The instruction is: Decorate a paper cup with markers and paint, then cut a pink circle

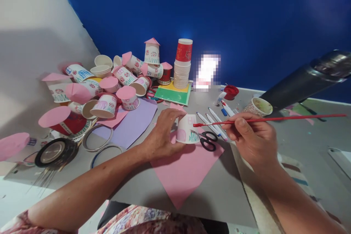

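My left hand (164, 133) is curled around the left side of a white paper cup (185, 131), which stands upside down with pink-purple and green marks drawn on it. In my right hand (253, 140) is a thin red paintbrush (287, 117), held level and pinched near its bristle end. Its red-wet tip is at the cup's right side; whether it touches the cup I cannot tell. Beneath the cup lies a pink paper sheet (183, 175). Black-handled scissors (208, 140) rest just right of the cup.
Decorated cups with pink paper roofs (105, 106) crowd the left side. A cup stack (183, 65) stands on green and yellow packets (175, 97) at the back. White markers (214, 126) lie beyond the scissors. A patterned cup (258, 106) and a dark cylinder (298, 80) are at right.
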`<state>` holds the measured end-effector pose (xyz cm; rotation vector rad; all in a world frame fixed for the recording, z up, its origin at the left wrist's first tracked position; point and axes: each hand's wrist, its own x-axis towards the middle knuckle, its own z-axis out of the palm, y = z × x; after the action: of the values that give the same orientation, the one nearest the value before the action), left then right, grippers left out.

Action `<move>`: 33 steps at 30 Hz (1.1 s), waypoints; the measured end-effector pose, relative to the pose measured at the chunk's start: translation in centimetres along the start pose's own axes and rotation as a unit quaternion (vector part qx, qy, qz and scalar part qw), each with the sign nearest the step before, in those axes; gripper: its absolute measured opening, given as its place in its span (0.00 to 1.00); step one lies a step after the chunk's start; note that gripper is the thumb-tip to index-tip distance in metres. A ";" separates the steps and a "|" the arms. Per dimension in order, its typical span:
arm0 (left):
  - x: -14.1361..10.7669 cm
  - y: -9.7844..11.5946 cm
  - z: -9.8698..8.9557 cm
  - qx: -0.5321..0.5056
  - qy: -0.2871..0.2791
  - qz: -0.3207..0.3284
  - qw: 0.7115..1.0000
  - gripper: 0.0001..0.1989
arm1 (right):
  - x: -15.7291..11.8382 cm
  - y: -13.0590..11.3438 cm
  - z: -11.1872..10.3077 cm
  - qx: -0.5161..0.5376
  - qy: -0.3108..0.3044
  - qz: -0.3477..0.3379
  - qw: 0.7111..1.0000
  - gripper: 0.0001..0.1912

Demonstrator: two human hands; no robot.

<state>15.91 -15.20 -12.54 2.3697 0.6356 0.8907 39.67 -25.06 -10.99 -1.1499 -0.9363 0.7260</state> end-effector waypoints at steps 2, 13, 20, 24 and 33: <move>0.0 0.0 0.0 -0.002 -0.005 -0.008 1.000 0.30 | -0.1 0.1 0.0 -0.008 -0.008 0.001 1.000 0.14; 0.1 0.0 0.0 -0.004 -0.007 0.008 1.000 0.30 | -0.3 0.5 0.0 -0.034 -0.052 -0.013 0.998 0.11; 0.0 0.0 0.0 -0.001 -0.011 -0.002 1.000 0.31 | -0.2 0.2 -0.2 -0.012 -0.012 -0.010 1.000 0.12; 0.0 -0.1 0.1 -0.007 -0.011 0.006 1.000 0.31 | -0.2 0.2 0.0 -0.011 -0.018 -0.007 1.000 0.13; 0.0 -0.5 0.3 -0.005 -0.001 0.013 1.000 0.33 | -0.4 0.4 0.2 -0.032 -0.053 -0.009 0.998 0.12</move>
<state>15.98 -14.90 -13.06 2.3751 0.6007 0.9011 39.31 -25.20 -11.41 -1.1665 -1.0651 0.7534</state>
